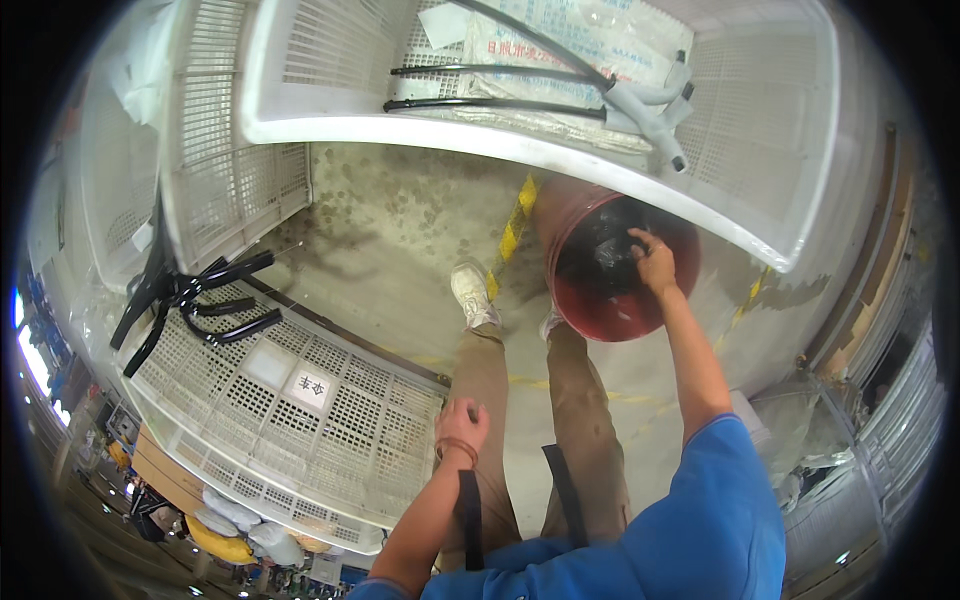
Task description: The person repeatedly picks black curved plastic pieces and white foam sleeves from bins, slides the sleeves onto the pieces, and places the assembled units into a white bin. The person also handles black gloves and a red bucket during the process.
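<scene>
My right hand reaches over the mouth of a red bucket. Its fingers are bent and a little apart, and I see nothing held in them. Inside the bucket lies dark, shiny plastic film, close to my fingertips. My left hand hangs by my left thigh, beside a white plastic crate. The fingers there are curled in; a small dark spot shows between them, too small to name.
A white crate ahead holds black tubes with grey joints on printed sacks. Another white crate stands at left, with black curved tubes at its far corner. Yellow-black tape marks the floor.
</scene>
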Motion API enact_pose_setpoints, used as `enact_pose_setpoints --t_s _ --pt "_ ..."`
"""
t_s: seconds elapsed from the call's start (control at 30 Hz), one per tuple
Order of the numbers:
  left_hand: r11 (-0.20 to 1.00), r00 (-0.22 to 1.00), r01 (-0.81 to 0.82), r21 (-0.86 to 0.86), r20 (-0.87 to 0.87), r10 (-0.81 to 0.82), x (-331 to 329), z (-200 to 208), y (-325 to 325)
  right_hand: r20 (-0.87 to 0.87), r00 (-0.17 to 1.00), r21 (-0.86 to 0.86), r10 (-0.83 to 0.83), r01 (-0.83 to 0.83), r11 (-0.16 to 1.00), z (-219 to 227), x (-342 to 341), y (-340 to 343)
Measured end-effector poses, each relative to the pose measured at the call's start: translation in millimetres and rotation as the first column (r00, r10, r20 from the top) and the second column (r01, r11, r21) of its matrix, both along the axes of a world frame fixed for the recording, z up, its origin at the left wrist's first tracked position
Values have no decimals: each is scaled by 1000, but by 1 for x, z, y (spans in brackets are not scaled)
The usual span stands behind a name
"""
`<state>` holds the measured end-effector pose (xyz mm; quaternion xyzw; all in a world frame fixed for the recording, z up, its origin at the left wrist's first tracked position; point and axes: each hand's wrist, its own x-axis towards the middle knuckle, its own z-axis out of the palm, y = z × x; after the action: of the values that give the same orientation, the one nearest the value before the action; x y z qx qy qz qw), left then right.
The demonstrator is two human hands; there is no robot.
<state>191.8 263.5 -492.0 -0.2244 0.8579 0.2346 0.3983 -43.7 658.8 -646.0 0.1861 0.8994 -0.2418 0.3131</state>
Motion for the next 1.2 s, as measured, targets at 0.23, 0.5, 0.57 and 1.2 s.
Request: enact_pose_setpoints --t_s 0.23,0.5,0.57,1.2 --pt "992 975 -108 -71 -202 92 0 24 -14 95 981 60 171 -177 982 173 0 -11" --pt "691 656 -720 -61 -382 651 2 153 -117 195 940 -417 -279 337 844 348 41 63" --pt "552 504 -834 -7 -419 755 6 176 -142 176 969 -464 -174 238 853 337 32 65" --pt "38 15 -771 636 -42 999 -353 102 -407 145 608 -280 -780 782 557 387 80 -78"
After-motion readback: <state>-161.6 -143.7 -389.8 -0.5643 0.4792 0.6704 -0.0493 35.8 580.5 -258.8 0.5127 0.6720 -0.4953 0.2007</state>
